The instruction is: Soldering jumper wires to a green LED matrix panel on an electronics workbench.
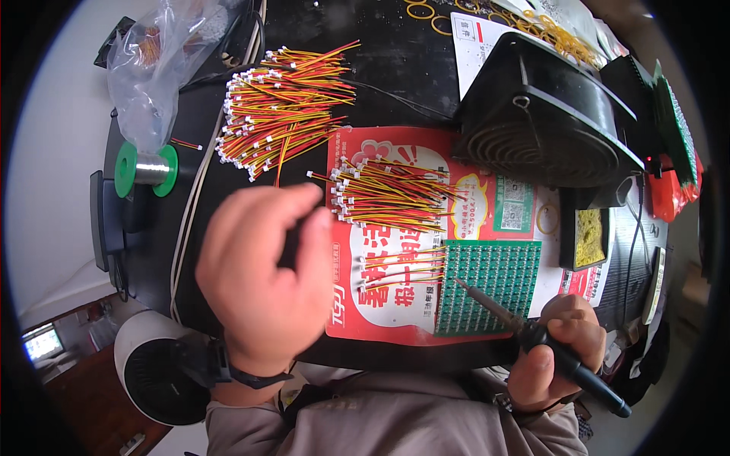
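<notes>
My right hand [559, 349] grips a black soldering iron [532, 334], whose tip rests at the lower left part of a green circuit board panel [490, 285]. Several red, yellow and black wire leads [403, 270] lie against the board's left edge. My left hand [262, 270] is raised above the table's left side with fingers curled; whether it holds anything is hidden. A small bundle of the same wires [384, 194] lies on the red and white sheet [357, 304] just right of that hand.
A large pile of wire leads [281, 106] lies at the back. A green solder spool [147, 169] and a clear plastic bag [156, 68] are at left. A black fan [544, 118] and a holder with brass wool [587, 237] sit at right. A white round fan [156, 368] is lower left.
</notes>
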`<state>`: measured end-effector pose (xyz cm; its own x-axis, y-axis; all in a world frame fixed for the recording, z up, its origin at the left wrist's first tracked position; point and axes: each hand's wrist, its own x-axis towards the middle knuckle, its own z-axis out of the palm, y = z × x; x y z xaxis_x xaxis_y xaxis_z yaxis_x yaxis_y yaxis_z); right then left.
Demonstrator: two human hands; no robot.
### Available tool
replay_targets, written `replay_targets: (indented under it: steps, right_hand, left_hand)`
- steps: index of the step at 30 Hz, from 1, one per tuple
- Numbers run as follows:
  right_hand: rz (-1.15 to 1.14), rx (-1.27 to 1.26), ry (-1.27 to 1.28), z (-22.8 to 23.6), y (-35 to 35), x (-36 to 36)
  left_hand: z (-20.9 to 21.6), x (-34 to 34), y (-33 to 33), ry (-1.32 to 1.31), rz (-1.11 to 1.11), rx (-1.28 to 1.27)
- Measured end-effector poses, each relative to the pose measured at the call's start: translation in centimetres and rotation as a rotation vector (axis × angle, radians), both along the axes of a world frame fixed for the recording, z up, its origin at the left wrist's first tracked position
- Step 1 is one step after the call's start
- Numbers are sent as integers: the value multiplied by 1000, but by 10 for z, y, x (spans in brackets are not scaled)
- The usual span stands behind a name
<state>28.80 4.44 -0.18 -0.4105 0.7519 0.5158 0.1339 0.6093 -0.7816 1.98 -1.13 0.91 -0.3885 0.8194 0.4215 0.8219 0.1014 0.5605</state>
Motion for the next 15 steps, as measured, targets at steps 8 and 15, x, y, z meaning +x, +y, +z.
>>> replay_targets:
  steps: [8, 15]
  right_hand:
    - [-82, -19, -1, 3, -5, -2]
    - [-105, 7, -11, 4, -4, -6]
  left_hand:
    - [-10, -29, 0, -80, 279, -244]
    - [-17, -33, -5, 21, 244, -153]
